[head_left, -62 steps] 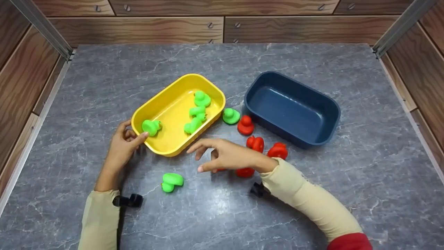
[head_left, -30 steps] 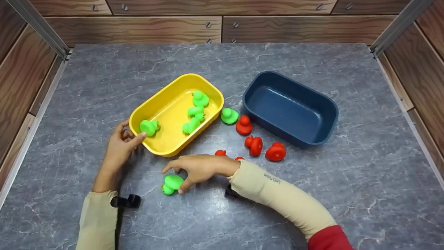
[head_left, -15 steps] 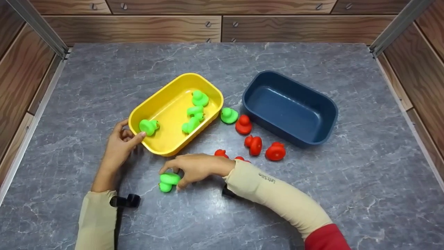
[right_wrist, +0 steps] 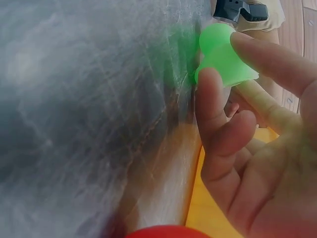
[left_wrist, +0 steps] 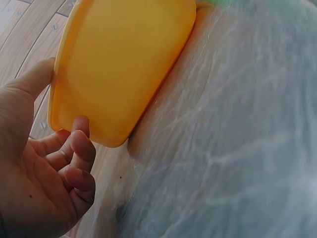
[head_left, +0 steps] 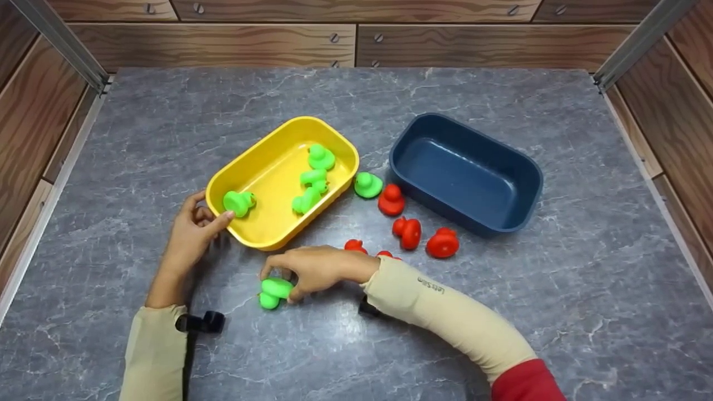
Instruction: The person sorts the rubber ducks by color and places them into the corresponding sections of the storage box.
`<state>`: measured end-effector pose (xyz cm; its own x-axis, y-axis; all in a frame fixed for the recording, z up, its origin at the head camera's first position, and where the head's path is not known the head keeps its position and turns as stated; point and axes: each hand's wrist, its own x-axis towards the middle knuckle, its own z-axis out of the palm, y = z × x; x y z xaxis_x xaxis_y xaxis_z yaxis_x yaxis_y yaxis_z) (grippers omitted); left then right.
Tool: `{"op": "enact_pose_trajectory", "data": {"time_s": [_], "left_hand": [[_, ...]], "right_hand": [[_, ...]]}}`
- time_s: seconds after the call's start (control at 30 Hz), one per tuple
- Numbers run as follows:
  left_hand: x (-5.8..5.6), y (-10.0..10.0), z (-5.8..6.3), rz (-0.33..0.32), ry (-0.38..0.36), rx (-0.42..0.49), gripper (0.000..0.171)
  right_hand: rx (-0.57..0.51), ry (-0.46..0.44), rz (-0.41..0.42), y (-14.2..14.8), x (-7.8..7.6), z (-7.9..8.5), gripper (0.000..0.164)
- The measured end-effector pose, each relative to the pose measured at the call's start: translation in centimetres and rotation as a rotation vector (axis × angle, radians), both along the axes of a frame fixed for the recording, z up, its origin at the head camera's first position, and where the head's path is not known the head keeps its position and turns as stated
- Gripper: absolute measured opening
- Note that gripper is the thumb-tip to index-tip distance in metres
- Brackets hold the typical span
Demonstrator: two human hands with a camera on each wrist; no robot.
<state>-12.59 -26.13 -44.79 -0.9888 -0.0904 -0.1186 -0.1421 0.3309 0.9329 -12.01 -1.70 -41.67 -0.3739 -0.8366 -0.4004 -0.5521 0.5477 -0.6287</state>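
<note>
My left hand (head_left: pixel 190 239) grips the left end of the yellow tub (head_left: pixel 273 214), thumb over the rim and fingers against the outer wall. The left wrist view shows the fingers curled at the tub's outside (left_wrist: pixel 124 69). In front of the tub a green rubber duck (head_left: pixel 276 288) lies tipped on its side on the table. My right hand (head_left: pixel 317 269) pinches it between thumb and fingers. In the right wrist view the duck (right_wrist: pixel 223 62) sits between thumb and fingertips, low against the tabletop. Several green ducks (head_left: pixel 321 157) lie inside the yellow tub.
A dark blue tub (head_left: pixel 468 175) with nothing in it stands at the right. Between the tubs sits another green duck (head_left: pixel 368 185), beside a red duck (head_left: pixel 391 200). More red ducks (head_left: pixel 443 243) lie nearby, some partly hidden behind the right forearm. Wood-patterned walls (head_left: pixel 223 44) edge the table.
From above the red ducks, my right hand has come left and down to the loose green duck and taken hold of it, shifting it slightly. My left hand has stayed on the yellow tub.
</note>
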Motion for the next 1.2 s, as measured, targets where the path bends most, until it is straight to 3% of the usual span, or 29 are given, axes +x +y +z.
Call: {"op": "enact_pose_trajectory", "data": {"time_s": [0.47,0.8,1.2], "left_hand": [[0.1,-0.1,0.1,-0.011,-0.008,0.004,0.064],[0.0,0.1,-0.1,0.002,-0.012,0.016,0.064],[0.1,0.0,0.0,0.009,-0.017,0.008,0.064]], "right_hand": [[-0.126,-0.102,-0.007,1.5,-0.1,0.8,0.052],[-0.253,-0.250,-0.093,2.2,-0.3,1.4,0.051],[-0.400,-0.306,-0.194,2.6,-0.6,2.8,0.054]]}}
